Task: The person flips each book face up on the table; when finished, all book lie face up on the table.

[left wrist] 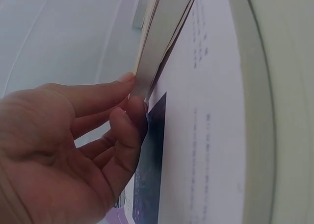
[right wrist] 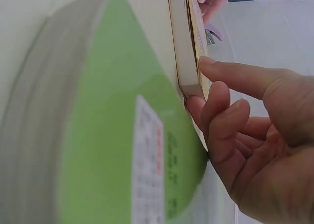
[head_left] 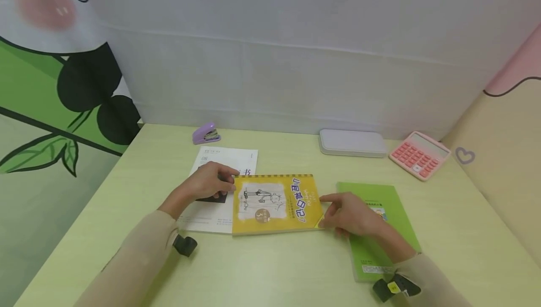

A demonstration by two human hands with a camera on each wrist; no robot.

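Head view, principal item: one yellow book, cover up, turned sideways, placed between the two hands. Its left end overlaps a white book; its right end stops short of a green book.

Left hand: fingertips pinch the yellow book's left edge, near the far corner, closed to about the thickness of the volume; the left wrist view shows a narrow wedge between it and the white book.

Right hand: fingertips pinch the opposite edge, toward the near corner, digits on the cover and beneath; the palm stays off the book. Forearm crosses above the green book.

Step, as judged: two-handed handling of the yellow book, grips at opposite ends, bulk between them. The next move seems to call for even support from both sides, so neither end drags or tips.

Also present, at the back: purple stapler, pale case, pink calculator.
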